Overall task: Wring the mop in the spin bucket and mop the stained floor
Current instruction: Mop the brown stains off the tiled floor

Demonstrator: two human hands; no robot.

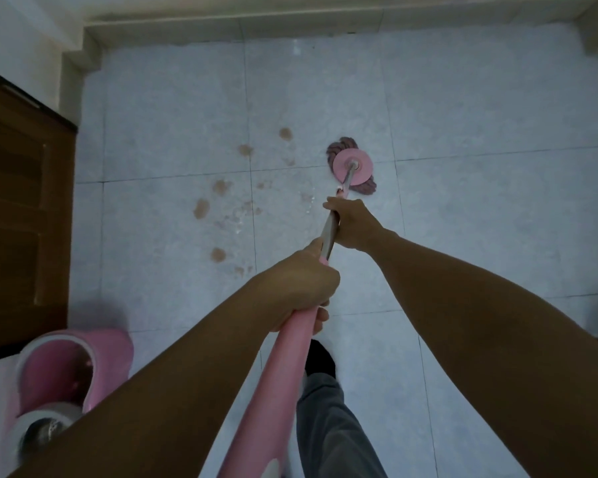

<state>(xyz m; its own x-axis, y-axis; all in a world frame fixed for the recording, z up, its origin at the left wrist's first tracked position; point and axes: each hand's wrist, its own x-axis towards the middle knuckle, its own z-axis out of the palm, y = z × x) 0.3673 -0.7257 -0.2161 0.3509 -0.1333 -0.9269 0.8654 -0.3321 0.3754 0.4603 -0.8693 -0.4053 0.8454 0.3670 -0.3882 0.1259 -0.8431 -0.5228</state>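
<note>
The tiled floor (pixel 463 132) carries brown stains (pixel 218 255); the bucket (pixel 66 370) stands at lower left. The mop (pixel 351 167) rests just right of the stains, probably light and stiff-handled with a soft, floppy head. The left hand (pixel 304 288) has its grip closed on the pink sleeve, the right hand (pixel 351 222) closed on the metal shaft.

Both hands are gripping the mop handle (pixel 283 367): the left hand (pixel 301 288) is wrapping the pink sleeve, the right hand (pixel 351 224) is closing on the metal shaft farther down. The mop head (pixel 353 166), a pink disc over reddish strands, is resting on the tiled floor (pixel 480 201) just right of the brown stains (pixel 221 201). The pink spin bucket (pixel 66 377) is standing at the floor's near left corner, beside a wooden door (pixel 18 208). A dark shoe (pixel 320 358) is showing beneath the handle.
</note>
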